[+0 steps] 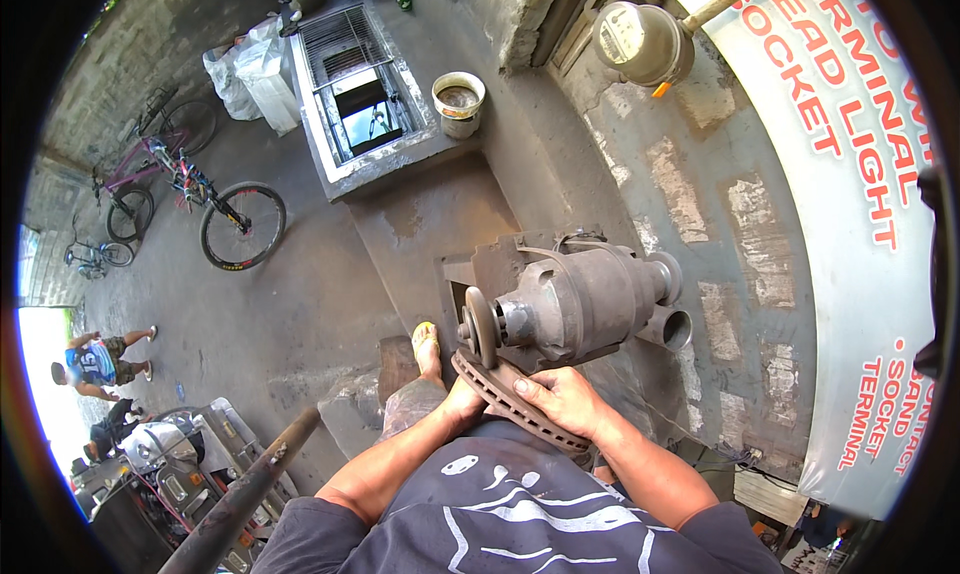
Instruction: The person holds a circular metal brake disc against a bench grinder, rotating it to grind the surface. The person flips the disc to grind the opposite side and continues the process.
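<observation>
A rusty brown vented brake disc [522, 415], its slotted rim turned toward me, is held tilted in front of my body. My left hand [463, 401] is closed on its left side, with the fingers partly hidden behind it. On the right, my right hand [568, 399] grips the disc, thumb lying across its face. Just beyond stands a dusty grey electric motor [590, 299] with a round grinding wheel [480, 326] on its left shaft end. The disc's upper left part is right at the wheel; whether they touch I cannot tell.
A short pipe [671, 329] sits beside the motor. Farther off are a concrete basin [345, 182] with a metal grate, a bucket [459, 105] and bicycles [243, 226]. A slanting metal pole [245, 492] stands at lower left, near piled parts. Another person [98, 361] is at far left.
</observation>
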### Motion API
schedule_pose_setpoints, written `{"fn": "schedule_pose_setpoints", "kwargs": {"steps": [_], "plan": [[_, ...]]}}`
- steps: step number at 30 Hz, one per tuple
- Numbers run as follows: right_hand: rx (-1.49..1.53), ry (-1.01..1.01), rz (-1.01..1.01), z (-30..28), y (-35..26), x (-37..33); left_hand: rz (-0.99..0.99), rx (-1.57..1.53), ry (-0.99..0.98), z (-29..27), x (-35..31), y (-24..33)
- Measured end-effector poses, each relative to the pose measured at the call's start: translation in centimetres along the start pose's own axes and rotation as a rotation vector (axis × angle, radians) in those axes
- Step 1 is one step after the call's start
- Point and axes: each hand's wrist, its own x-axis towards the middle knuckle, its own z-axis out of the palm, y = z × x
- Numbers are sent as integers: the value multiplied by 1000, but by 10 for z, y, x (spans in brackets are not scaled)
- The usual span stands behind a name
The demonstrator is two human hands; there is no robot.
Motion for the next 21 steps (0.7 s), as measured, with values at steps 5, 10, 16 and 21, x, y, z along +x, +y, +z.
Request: {"fn": "schedule_pose_setpoints", "kwargs": {"steps": [5, 10, 16, 21], "plan": [[8, -15, 100, 4, -6, 8, -113, -27, 18, -3, 6, -5], [-1, -17, 164, 7, -8, 12, -93, -1, -17, -6, 6, -11], [47, -39, 75, 6, -3, -1, -28, 46, 14, -9, -4, -5], [94, -32, 86, 10, 1, 7, -86, 75, 31, -10, -3, -8]]}}
